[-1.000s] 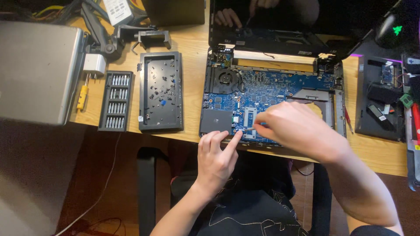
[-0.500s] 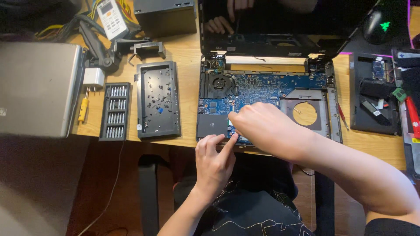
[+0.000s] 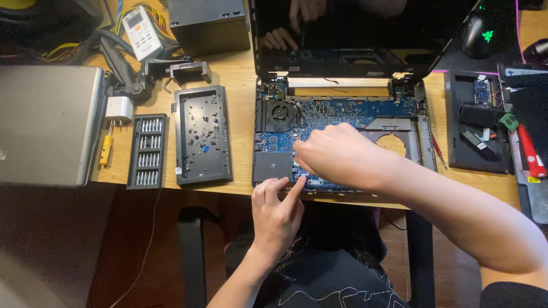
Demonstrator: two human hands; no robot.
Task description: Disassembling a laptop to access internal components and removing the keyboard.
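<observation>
right hand (image 3: 342, 157) shifted left over opened laptop (image 3: 342, 114) centre, grip hidden | left hand (image 3: 277, 214) stays, open, forefinger on lower edge

laptop (image 3: 342, 114) centre | tray (image 3: 202, 137) left | bit set (image 3: 147, 151) further left

Opened laptop (image 3: 342, 114) lay on desk (image 3: 240, 80), board exposed. Left hand (image 3: 278, 211) touched its front edge, forefinger out. Right hand (image 3: 337, 154) pressed on board. Bit set (image 3: 147, 151) and tray (image 3: 202, 136) lay left.
</observation>
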